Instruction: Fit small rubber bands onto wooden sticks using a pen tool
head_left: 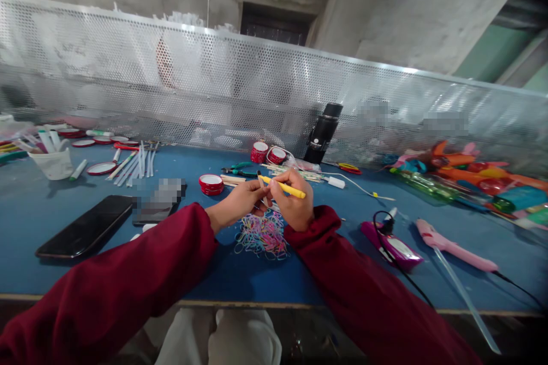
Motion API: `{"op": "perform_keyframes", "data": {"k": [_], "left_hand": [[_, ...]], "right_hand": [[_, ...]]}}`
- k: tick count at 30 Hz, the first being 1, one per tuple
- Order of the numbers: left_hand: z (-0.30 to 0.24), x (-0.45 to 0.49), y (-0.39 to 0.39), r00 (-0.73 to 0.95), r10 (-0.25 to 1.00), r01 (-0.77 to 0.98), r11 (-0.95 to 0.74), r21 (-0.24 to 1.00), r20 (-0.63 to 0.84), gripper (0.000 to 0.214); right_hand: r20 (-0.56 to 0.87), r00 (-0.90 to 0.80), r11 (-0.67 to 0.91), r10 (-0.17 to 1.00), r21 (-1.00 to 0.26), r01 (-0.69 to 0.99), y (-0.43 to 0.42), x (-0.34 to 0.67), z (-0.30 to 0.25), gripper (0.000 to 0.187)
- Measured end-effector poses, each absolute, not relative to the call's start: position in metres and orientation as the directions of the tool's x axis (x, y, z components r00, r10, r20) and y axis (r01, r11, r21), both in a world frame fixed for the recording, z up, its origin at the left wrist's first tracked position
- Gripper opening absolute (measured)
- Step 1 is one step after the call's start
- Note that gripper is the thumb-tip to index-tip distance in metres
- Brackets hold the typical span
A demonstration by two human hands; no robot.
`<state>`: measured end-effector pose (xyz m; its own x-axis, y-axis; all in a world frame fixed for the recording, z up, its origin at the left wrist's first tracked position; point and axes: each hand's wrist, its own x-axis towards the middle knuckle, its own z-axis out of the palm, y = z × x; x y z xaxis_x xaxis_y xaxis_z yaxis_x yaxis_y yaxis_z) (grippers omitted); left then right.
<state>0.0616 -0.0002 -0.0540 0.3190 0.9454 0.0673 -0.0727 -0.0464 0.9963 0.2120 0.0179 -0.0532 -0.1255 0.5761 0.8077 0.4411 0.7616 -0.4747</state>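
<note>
My right hand point(297, 208) is closed around a yellow marker point(291, 189), its dark tip pointing left toward my other hand. My left hand point(234, 204) pinches a thin, pale wooden stick point(262, 189), held up close to the marker's tip. Whether the tip touches the stick is too small to tell. Right below both hands lies a loose heap of colourful small rubber bands point(265, 236) on the blue table point(240, 285). To the left of my left hand stand red-rimmed round pieces point(211, 184). More pale sticks point(233, 180) lie just behind my hands.
Two phones point(88, 225) lie left. A pink glue gun point(458, 248) with a glue stick and a purple box point(391, 246) with a cable lie right. Behind are a black thermos point(324, 133), green-handled pliers point(240, 169) and a perforated metal panel point(192, 91). A white cup point(51, 163) holds markers.
</note>
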Motion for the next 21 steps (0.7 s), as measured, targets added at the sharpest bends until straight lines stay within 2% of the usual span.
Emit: {"op": "perform_keyframes", "data": {"k": [21], "left_hand": [[-0.0530, 0.0616, -0.0004, 0.308, 0.949, -0.068, -0.039, 0.997, 0.059, 0.027]], "right_hand": [[0.800, -0.124, 0.759, 0.587, -0.491, 0.427, 0.0199, 0.2137, -0.0545, 0.010]]}}
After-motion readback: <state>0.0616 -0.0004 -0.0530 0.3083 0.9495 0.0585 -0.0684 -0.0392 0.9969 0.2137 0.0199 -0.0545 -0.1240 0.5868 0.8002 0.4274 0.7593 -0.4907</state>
